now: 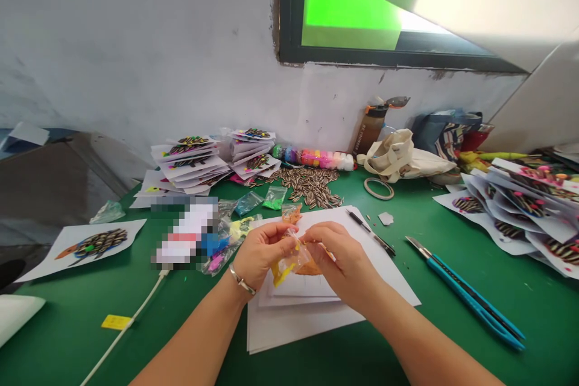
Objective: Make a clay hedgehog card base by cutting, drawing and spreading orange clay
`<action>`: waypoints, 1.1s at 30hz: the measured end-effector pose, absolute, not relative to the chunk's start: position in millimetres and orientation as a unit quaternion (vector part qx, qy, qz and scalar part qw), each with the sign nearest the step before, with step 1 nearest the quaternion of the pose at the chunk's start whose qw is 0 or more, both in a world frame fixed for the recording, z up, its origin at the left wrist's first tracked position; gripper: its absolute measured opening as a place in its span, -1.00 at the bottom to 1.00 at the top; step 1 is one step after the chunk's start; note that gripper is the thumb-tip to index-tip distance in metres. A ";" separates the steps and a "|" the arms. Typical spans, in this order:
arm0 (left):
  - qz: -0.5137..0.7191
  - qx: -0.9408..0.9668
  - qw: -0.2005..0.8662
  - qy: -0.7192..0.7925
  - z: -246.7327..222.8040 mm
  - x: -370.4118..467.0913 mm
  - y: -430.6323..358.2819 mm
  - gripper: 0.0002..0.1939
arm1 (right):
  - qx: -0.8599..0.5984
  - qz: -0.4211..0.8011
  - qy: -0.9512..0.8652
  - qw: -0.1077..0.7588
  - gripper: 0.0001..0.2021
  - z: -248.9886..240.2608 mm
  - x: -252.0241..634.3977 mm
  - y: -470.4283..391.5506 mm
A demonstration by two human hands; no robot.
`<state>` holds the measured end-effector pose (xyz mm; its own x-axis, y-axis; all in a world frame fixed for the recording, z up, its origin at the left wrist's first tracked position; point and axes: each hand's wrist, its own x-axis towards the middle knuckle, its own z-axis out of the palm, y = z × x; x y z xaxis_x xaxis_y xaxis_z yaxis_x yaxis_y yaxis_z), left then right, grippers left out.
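A small clear plastic bag [288,262] with something yellow in its lower part is held between my two hands, over a stack of white paper [307,321]. My left hand [259,253], with a silver bracelet at the wrist, pinches the bag between thumb and fingers. On the bag's upper right edge, the fingers of my right hand [344,256] are closed; their tips are partly hidden. Beneath the hands an orange-brown shape [310,267] shows on the top sheet. Just behind lies another little bag [292,214] with orange contents.
Several small bags of coloured material [221,259] lie left, by a blurred device with a cable [147,295]. Striped seeds [312,184] are heaped behind. A pen [371,230] rests on the paper; a blue utility knife [470,295] lies right. Stacked seed pictures [194,163] stand at the back.
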<state>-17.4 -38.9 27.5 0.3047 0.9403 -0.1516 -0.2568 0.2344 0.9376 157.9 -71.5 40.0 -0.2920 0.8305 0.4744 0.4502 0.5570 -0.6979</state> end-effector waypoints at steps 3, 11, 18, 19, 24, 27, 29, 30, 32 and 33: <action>0.439 0.436 0.677 0.397 26.2 -17.6 -38.8 -0.65 | -0.400 0.249 -0.775 0.421 -0.81 42.2 158.1 -72.4; 0.445 0.432 0.684 0.383 27.1 -18.2 -38.1 -0.66 | -0.394 0.508 -0.633 0.432 -0.83 41.4 165.7 -63.3; 0.459 0.423 0.673 0.396 29.2 -18.3 -38.1 -0.64 | -0.442 0.449 -0.655 0.417 -0.83 41.0 162.3 -65.9; 0.460 0.425 0.672 0.396 28.9 -18.3 -38.0 -0.65 | -0.443 0.456 -0.654 0.410 -0.83 41.3 160.9 -66.5; 0.459 0.429 0.669 0.397 28.6 -18.2 -37.5 -0.63 | -0.423 0.505 -0.601 0.453 -0.84 40.8 160.5 -61.9; 0.470 0.420 0.654 0.419 27.4 -21.0 -36.1 -0.60 | -0.433 0.528 -0.523 0.510 -0.84 38.3 164.4 -55.6; 0.486 0.418 0.626 0.445 25.4 -24.0 -33.1 -0.58 | -0.438 0.558 -0.474 0.522 -0.81 36.5 167.0 -52.2; 0.495 0.420 0.606 0.459 24.2 -25.5 -30.6 -0.58 | -0.436 0.576 -0.453 0.522 -0.79 35.9 168.0 -51.1; 0.510 0.436 0.562 0.483 22.6 -27.9 -23.5 -0.56 | -0.423 0.609 -0.424 0.520 -0.77 35.4 169.5 -50.2; 0.514 0.454 0.531 0.498 22.4 -28.6 -19.0 -0.55 | -0.413 0.623 -0.416 0.518 -0.77 35.5 169.9 -50.2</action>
<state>-28.6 -19.0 22.4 -0.0234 0.9978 -0.0625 -0.0946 0.0600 0.9937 169.9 -50.2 35.5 -0.1228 0.9889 -0.0839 -0.3022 -0.1178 -0.9459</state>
